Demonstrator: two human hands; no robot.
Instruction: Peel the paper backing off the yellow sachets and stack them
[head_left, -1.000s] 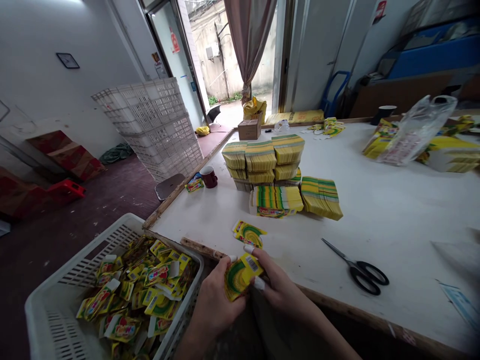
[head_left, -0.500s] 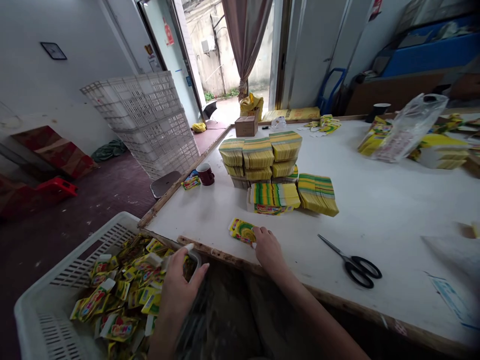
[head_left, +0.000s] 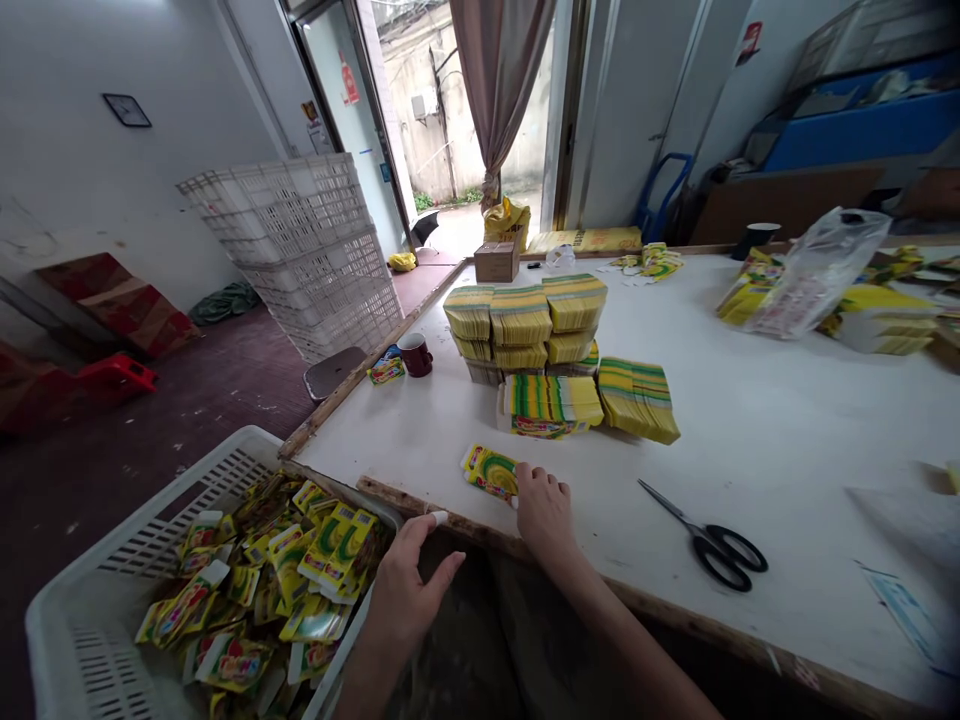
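My right hand [head_left: 545, 512] rests at the table's front edge, its fingers curled over the right end of a small flat yellow-and-green carton [head_left: 486, 470] that lies on the white tabletop. The thumb and the underside of that grip are hidden. My left hand [head_left: 411, 585] is empty, thumb and index finger apart, just below the wooden table edge; a white covering sits on its index fingertip. Left of it stands a white plastic crate [head_left: 71, 590] holding many loose yellow cartons [head_left: 337, 545]. Farther back on the table are bundled stacks of flat cartons [head_left: 519, 315].
Black-handled scissors [head_left: 701, 530] lie to the right on the table [head_left: 765, 420]. A dark red mug [head_left: 415, 355] stands near the left edge, a small cardboard box [head_left: 496, 262] at the back. A clear plastic bag [head_left: 821, 270] sits far right. Stacked white crates [head_left: 300, 250] stand beyond the table.
My left hand has moved right, from beside the crate's rim to nearer my right hand, uncovering cartons in the crate. My right hand stays at the carton; the view has shifted slightly.
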